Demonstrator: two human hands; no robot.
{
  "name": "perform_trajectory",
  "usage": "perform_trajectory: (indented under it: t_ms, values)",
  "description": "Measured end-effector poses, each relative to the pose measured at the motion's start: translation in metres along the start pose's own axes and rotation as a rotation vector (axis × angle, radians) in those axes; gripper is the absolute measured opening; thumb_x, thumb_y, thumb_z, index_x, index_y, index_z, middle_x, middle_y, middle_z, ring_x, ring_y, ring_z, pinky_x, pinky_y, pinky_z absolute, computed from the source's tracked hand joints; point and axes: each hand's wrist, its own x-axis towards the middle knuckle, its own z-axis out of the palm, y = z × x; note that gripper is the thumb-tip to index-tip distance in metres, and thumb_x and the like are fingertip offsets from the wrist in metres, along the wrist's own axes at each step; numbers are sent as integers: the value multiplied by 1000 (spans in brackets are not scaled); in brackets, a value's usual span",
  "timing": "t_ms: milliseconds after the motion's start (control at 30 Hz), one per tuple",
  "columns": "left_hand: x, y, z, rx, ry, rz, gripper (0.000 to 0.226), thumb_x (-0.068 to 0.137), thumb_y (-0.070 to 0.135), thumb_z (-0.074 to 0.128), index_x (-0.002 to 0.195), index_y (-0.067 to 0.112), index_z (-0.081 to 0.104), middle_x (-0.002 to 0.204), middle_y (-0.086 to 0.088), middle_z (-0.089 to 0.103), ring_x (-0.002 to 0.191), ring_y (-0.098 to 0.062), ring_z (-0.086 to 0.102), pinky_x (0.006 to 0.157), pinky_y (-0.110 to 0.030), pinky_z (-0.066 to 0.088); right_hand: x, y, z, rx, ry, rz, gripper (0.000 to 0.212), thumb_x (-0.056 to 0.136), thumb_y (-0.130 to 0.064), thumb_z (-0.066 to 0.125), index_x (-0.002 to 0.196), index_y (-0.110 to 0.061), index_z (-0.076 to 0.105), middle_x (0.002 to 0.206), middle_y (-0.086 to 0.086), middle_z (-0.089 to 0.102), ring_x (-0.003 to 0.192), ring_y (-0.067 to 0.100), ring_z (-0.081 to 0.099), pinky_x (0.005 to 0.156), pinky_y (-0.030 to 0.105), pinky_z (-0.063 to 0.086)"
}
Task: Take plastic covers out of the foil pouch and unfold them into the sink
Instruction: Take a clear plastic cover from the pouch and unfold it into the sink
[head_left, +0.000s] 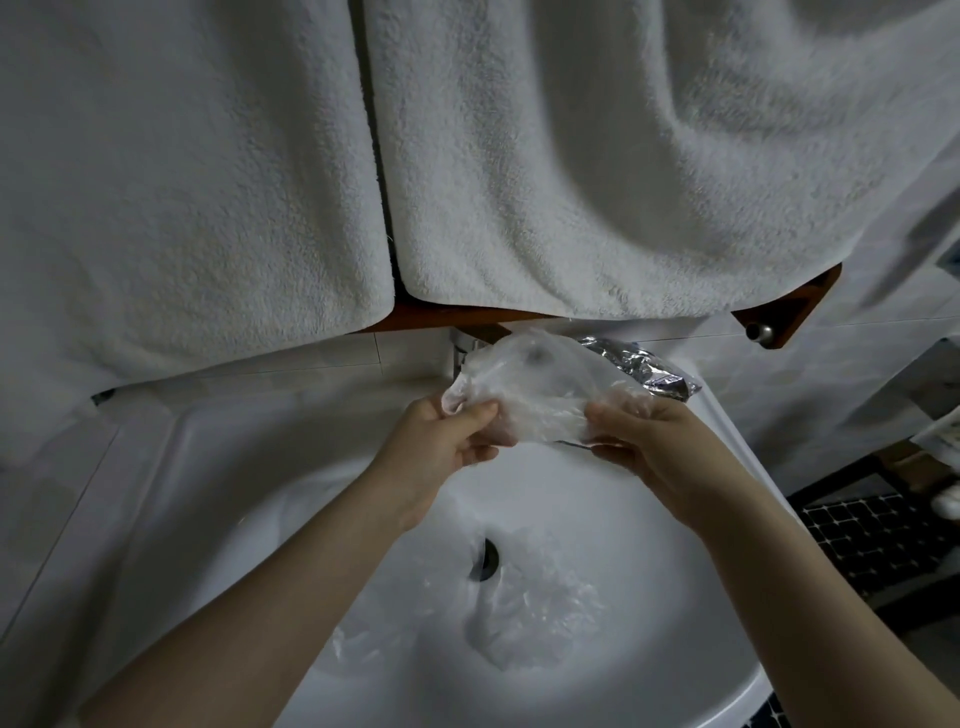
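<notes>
A clear plastic cover (540, 387) is stretched between both hands above the back of the white sink (249, 499). My left hand (447, 441) pinches its left edge, and my right hand (654, 447) grips its right edge. The crumpled silver foil pouch (647, 366) lies on the sink's back rim, just behind my right hand. Other unfolded clear covers (535, 613) lie in the basin, partly over the drain (485, 558).
Two white towels (571, 182) hang low over the sink from a brown wooden shelf (795, 312). A chrome tap (465, 345) is mostly hidden behind the held cover. Dark tiled floor (878, 540) shows at the right.
</notes>
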Motion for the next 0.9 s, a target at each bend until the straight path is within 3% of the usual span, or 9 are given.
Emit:
perform_trajectory:
  t_ms: [167, 300, 467, 600, 700, 767, 800, 867, 900]
  values:
    - [-1, 6, -8, 56, -115, -21, 12, 90, 16, 59, 99, 10, 63, 77, -4, 72, 74, -18, 69, 62, -22, 51, -6, -7, 5, -100, -120, 49, 21, 84, -14, 63, 64, -20, 67, 60, 1, 59, 55, 7, 57, 49, 15, 41]
    - [4, 15, -9, -4, -97, -54, 11, 89, 26, 59, 93, 16, 60, 77, -10, 72, 67, -20, 69, 56, -23, 49, -6, -12, 10, -209, -175, -34, 18, 90, -5, 54, 87, -17, 68, 54, 1, 58, 48, 9, 50, 47, 16, 35]
    - [7, 13, -10, -37, -33, -28, 11, 93, 11, 51, 90, 12, 62, 67, -3, 70, 61, -17, 68, 49, -17, 46, -11, -11, 4, -56, -223, -51, 27, 91, -1, 46, 97, -15, 68, 55, 8, 54, 44, 13, 45, 46, 20, 35]
    - [1, 16, -11, -168, -91, -30, 36, 93, 0, 41, 70, 13, 66, 53, -7, 64, 49, -14, 62, 46, -18, 44, -8, -8, 5, 218, -215, -46, 25, 78, -4, 52, 87, -17, 73, 78, 10, 54, 42, 10, 41, 41, 18, 34]
    - [-3, 17, -13, -311, -153, -50, 57, 92, -3, 36, 49, 12, 69, 51, -7, 63, 45, -14, 61, 45, -18, 45, -4, -5, 3, 364, -198, -51, 28, 72, 3, 46, 60, -15, 64, 49, 0, 49, 39, 8, 38, 39, 16, 30]
    - [-4, 15, -18, -354, -166, -27, 57, 91, -5, 36, 50, 14, 71, 55, -5, 65, 48, -13, 62, 47, -18, 49, 3, 0, 0, 391, -200, -73, 11, 72, -1, 52, 66, -5, 60, 58, 13, 47, 52, 20, 43, 49, 20, 37]
    - [-5, 15, -21, -356, -186, -12, 52, 89, -6, 40, 52, 14, 71, 57, -4, 66, 51, -14, 63, 48, -20, 51, 7, 3, -1, 412, -219, -68, 27, 63, -10, 66, 84, 4, 56, 72, 20, 45, 64, 28, 44, 59, 27, 40]
    - [-8, 17, -25, -350, -203, 15, 36, 74, -3, 50, 52, 16, 71, 58, -4, 66, 52, -14, 64, 49, -21, 52, 10, 10, -7, 416, -265, -45, 88, 42, -22, 82, 115, 6, 42, 93, 23, 38, 78, 33, 43, 68, 35, 40]
    - [-7, 17, -27, -344, -205, 19, 30, 67, 0, 49, 51, 15, 70, 57, -4, 65, 52, -14, 64, 49, -20, 52, 11, 10, -9, 407, -275, -55, 92, 37, -26, 84, 113, 7, 44, 92, 24, 38, 76, 32, 45, 66, 35, 40]
